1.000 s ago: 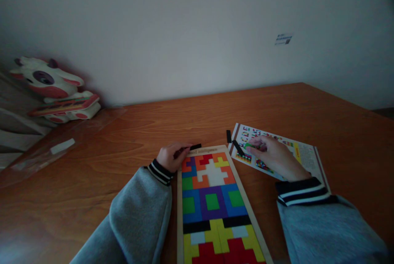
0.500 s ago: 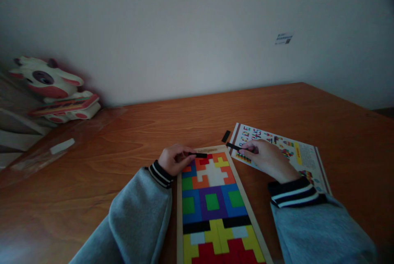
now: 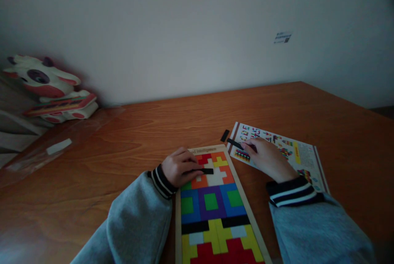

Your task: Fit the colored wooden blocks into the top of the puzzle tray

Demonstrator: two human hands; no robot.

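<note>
A wooden puzzle board (image 3: 231, 163) filled with coloured block pieces lies before me, with a pale bare gap near its far end. Over that gap, my left hand (image 3: 181, 167) pinches a black strip-shaped puzzle piece (image 3: 208, 171), which points to the right. Whether the strip touches the board I cannot tell. My right hand (image 3: 267, 158) is closed on another black strip (image 3: 235, 144) above the left part of a printed pattern sheet (image 3: 303, 153). A small loose black piece (image 3: 225, 135) rests on the table just beyond the board's far right corner.
The brown wooden table (image 3: 154, 128) runs back to a pale wall (image 3: 184, 30) with a small label (image 3: 282, 37). At the far left stands a cow-shaped toy keyboard (image 3: 58, 89). Clear plastic wrap with a white strip (image 3: 59, 146) lies at the table's left.
My left hand has moved nearer and slightly right, carrying its black strip from the board's far edge to over the gap. My right hand stays nearly in place, its strip tilted slightly more.
</note>
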